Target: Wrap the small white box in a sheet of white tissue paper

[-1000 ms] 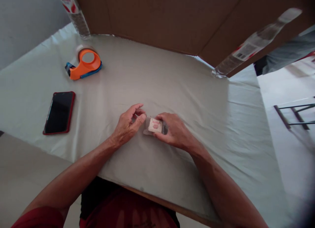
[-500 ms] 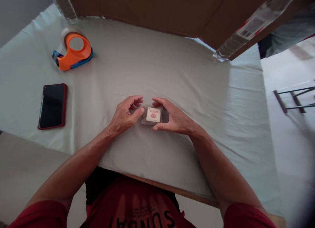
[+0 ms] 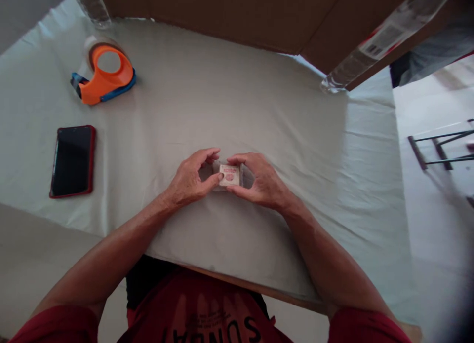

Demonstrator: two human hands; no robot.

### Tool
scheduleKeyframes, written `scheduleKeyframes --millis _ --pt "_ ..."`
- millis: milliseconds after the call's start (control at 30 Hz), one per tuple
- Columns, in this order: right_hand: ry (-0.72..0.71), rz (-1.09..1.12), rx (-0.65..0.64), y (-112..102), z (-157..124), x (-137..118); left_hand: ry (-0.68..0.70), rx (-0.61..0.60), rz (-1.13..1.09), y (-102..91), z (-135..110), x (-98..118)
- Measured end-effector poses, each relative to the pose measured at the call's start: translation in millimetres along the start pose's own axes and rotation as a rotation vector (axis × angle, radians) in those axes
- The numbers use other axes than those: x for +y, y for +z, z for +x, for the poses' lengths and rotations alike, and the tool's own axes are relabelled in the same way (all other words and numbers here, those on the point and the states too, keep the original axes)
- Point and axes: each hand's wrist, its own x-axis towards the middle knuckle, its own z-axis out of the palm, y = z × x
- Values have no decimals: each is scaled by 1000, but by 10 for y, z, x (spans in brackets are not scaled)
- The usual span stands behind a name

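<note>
A small squarish whitish box [image 3: 231, 175] with red print on its top is between my hands, just above or on the cloth; which one I cannot tell. Clear wrap seems to surround it. My right hand [image 3: 261, 180] grips it from the right, thumb at the near edge and fingers at the far edge. From the left, my left hand [image 3: 196, 177] has its thumb on the box's left corner, with curled fingers by the far left side. The box's underside is hidden.
A pale cloth covers the table [image 3: 177, 101]. To the left are an orange and blue tape dispenser [image 3: 105, 76] and a phone [image 3: 73, 160] in a red case. A large cardboard box [image 3: 229, 17] stands at the back. A dark metal frame [image 3: 440, 148] is off the table's right side.
Both hands have closed in on the small box. My left thumb has come onto its corner, and my right thumb and fingers now meet its edges. The view has shifted slightly.
</note>
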Motion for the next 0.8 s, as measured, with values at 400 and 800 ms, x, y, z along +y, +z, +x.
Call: scheduleKeyframes --millis 400,800 --pt "264 209 486 67 44 396 -73 160 -24 -72 63 -63" --pt "295 -322 281 208 156 596 8 259 592 -82 114 -299"
